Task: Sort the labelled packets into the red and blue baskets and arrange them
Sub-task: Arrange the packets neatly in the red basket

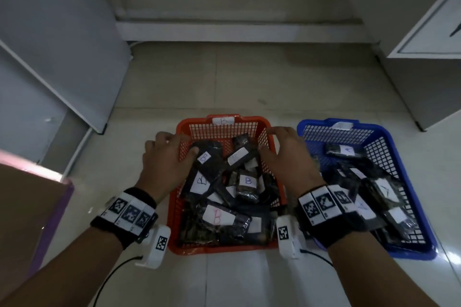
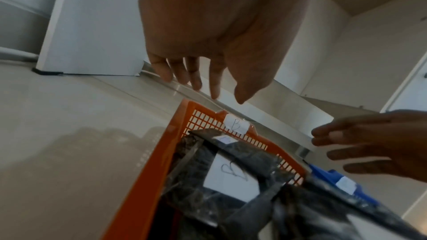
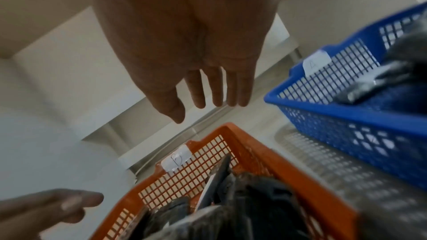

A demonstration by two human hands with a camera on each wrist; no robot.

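Over the middle of the head view, the left hand (image 1: 166,157) and right hand (image 1: 287,154) hover with fingers straight and relaxed, each grip holding nothing, above the two sides of the red basket (image 1: 225,125). Dark packets (image 1: 219,217) marked B fill it. At the frame's right, just beside it on the floor (image 1: 249,82), the blue basket (image 1: 389,142) holds packets marked A (image 1: 383,190).

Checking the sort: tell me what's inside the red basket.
The red mesh plastic basket holds piled dark plastic-wrapped packets; every readable white label shows B. Lower packets are covered, labels hidden.
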